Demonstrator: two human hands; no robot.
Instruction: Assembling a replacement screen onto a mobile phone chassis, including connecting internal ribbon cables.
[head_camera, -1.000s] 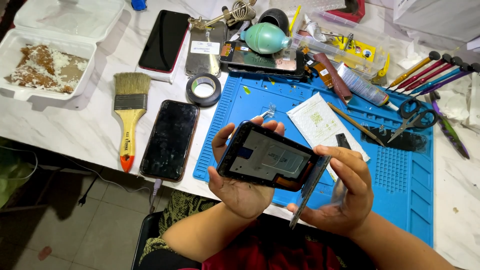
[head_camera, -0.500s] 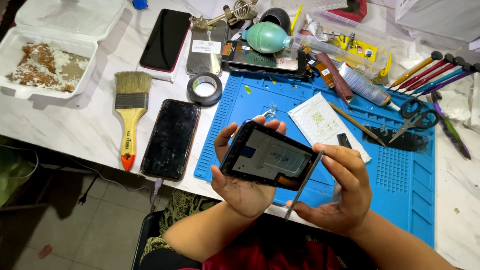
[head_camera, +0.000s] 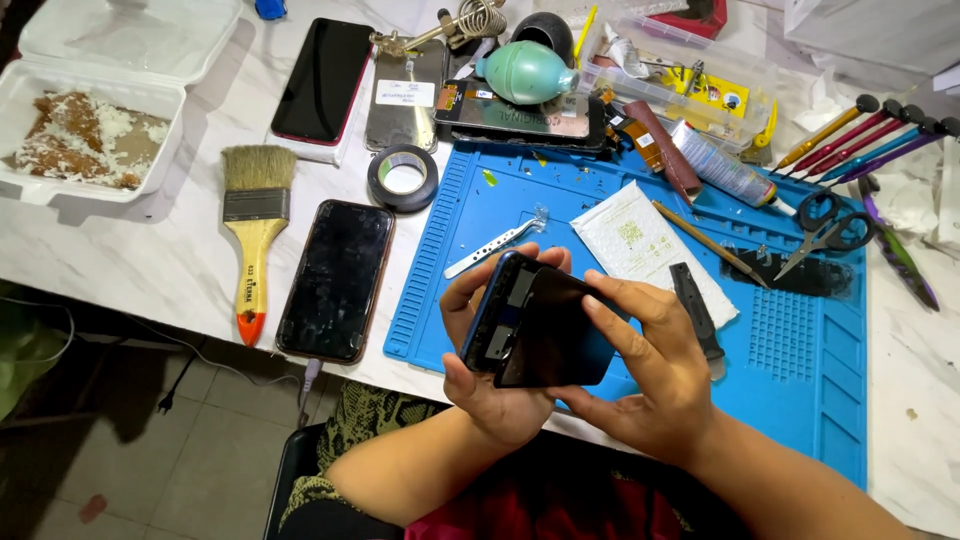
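Left hand (head_camera: 490, 385) grips a dark smartphone (head_camera: 540, 325) by its blue-edged side, thumb low on the near edge and fingertips curled over the top, holding it tilted above the front of the blue repair mat (head_camera: 800, 400). Far to the left on the white bench (head_camera: 160, 260) sits an open foam food box (head_camera: 90, 130), then a yellow-handled paintbrush (head_camera: 252, 235) and a black phone (head_camera: 337, 278) lying face up with a cable at its bottom. Beyond that is a roll of black tape (head_camera: 403, 178), and on the mat metal tweezers (head_camera: 495, 248) lie just above the held phone. Right hand (head_camera: 650, 385) is closed on the phone's other side, fingers spread flat across its dark face. Past it lie a white padded pouch (head_camera: 640, 240), a black pry tool (head_camera: 696, 310), scissors (head_camera: 830, 230) and a row of coloured screwdrivers (head_camera: 860, 130)
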